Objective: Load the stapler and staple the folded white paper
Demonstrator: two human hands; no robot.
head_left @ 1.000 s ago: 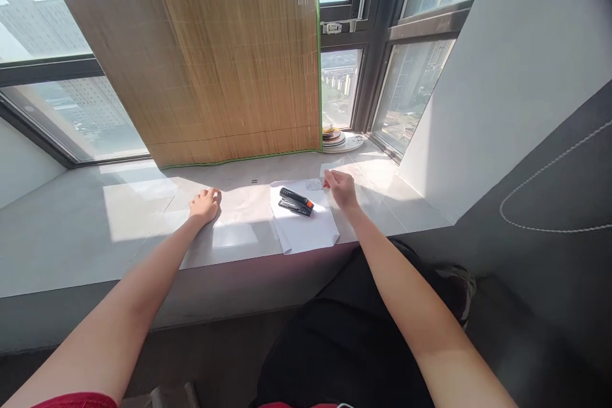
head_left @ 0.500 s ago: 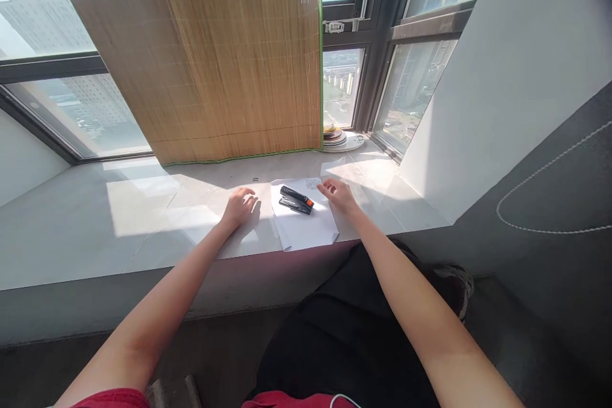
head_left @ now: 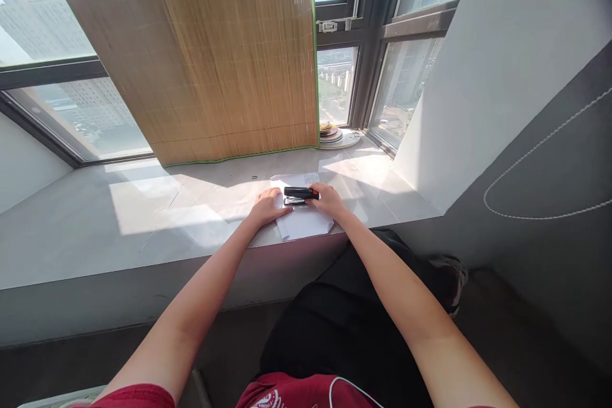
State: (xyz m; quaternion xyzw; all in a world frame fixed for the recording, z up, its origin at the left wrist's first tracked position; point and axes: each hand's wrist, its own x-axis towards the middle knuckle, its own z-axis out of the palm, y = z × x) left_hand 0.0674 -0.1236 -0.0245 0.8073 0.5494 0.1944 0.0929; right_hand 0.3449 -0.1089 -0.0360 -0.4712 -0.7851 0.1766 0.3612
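Note:
A black stapler (head_left: 297, 192) with an orange-red patch at its right end is over the white paper (head_left: 304, 225) on the window sill. My right hand (head_left: 327, 199) is closed on that right end, thumb below and fingers above. My left hand (head_left: 266, 208) rests at the left edge of the paper, its thumb stretched out toward the stapler's front end and its fingers apart from the thumb. Printed marks show near the paper's far right corner. Whether my left thumb touches the stapler I cannot tell.
A tiny dark piece (head_left: 254, 177) lies on the pale sill (head_left: 157, 229), beyond my left hand. Stacked plates (head_left: 335, 136) stand in the window corner. A bamboo blind (head_left: 229, 64) hangs down to the sill. A bead cord (head_left: 540, 215) loops at the right.
My right hand has taken hold of the stapler and turned it nearly level from left to right. My left hand has moved right, from the bare sill onto the paper's edge.

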